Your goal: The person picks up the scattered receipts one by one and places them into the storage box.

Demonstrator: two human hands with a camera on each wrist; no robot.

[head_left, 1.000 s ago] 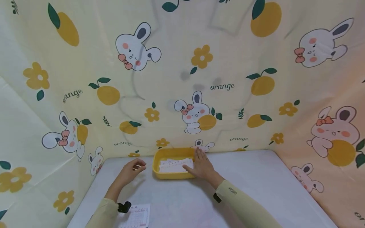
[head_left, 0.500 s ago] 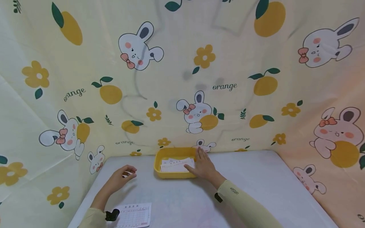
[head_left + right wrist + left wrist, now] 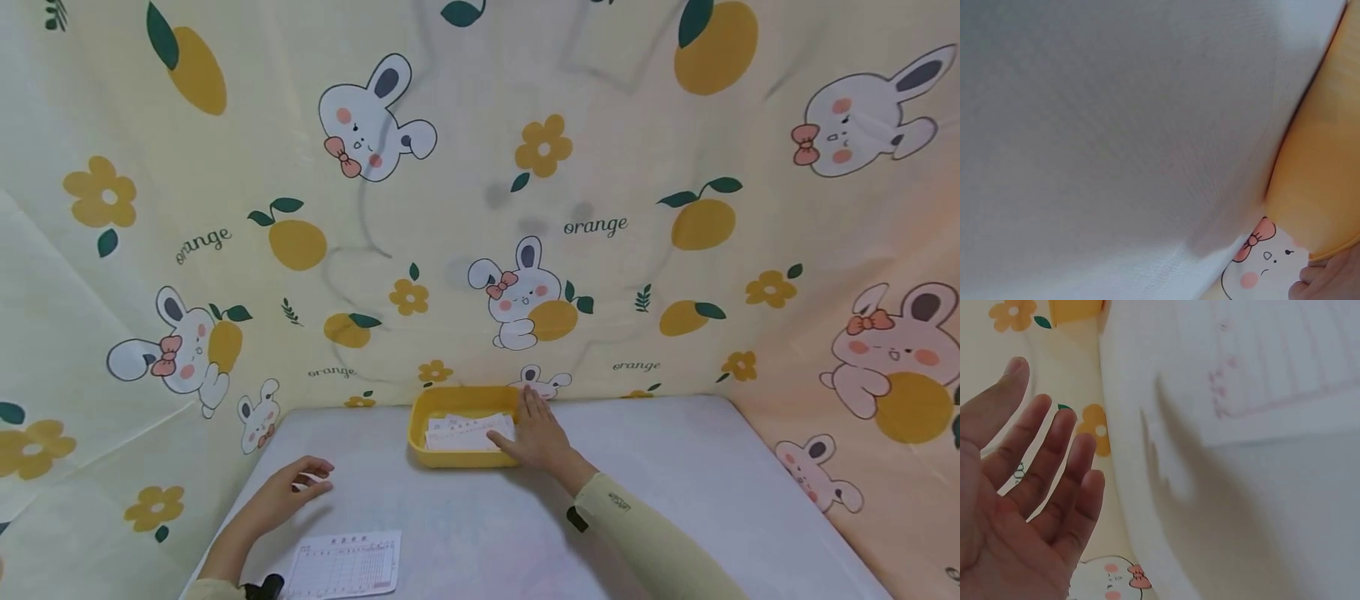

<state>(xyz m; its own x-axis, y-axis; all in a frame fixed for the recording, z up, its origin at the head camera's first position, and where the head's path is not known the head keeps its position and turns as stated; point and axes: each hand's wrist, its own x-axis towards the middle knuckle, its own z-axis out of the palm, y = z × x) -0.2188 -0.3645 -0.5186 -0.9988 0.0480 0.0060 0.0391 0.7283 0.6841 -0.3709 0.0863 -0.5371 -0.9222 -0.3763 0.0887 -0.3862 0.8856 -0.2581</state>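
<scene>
A yellow plastic tray (image 3: 465, 460) stands at the far side of the table, against the printed cloth. White printed slips (image 3: 467, 435) lie in it. My right hand (image 3: 542, 440) rests over the tray's right rim with its fingers straight and pointing away; its thumb spreads inward over the slips. Only some of that hand's fingers (image 3: 1329, 278) show beside the tray wall in the right wrist view. My left hand (image 3: 281, 493) is above the table at the left, fingers loosely bent and holding nothing. Nearest to it lies a printed form with a ruled grid (image 3: 347, 565), flat on the table.
A white cloth (image 3: 637, 467) covers the table. Behind and at both sides hangs a cream backdrop (image 3: 420, 200) printed with rabbits, oranges and flowers. A black wrist camera (image 3: 264, 588) shows at the left sleeve, and another (image 3: 577, 519) under the right one.
My left hand has moved left and toward me, away from the tray, uncovering more of the form. My right hand has stayed at the tray's rim. The head view has shifted slightly.
</scene>
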